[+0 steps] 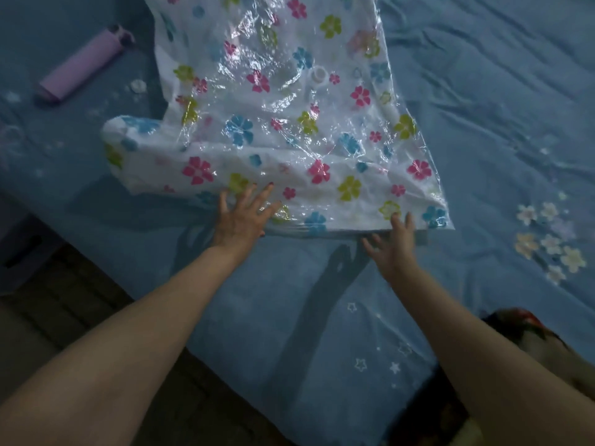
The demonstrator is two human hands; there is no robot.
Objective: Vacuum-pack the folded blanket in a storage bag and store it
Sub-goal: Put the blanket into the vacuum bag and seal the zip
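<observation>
Bare forearms, no sleeves; dark-polished nails on the left hand [240, 217].

A clear storage bag [289, 123] printed with pink, blue and green flowers lies across a blue bedsheet [483, 107], with a white blanket [257, 175] inside it and a round white valve [318, 75] on its top face. The left hand [241, 217] rests flat with fingers spread on the bag's near edge, while the right hand [394, 244] touches that edge with fingers open. A lilac bottle [82, 64] lies on the sheet, left of the bag, with a small white cap [138, 86] beside it.
</observation>
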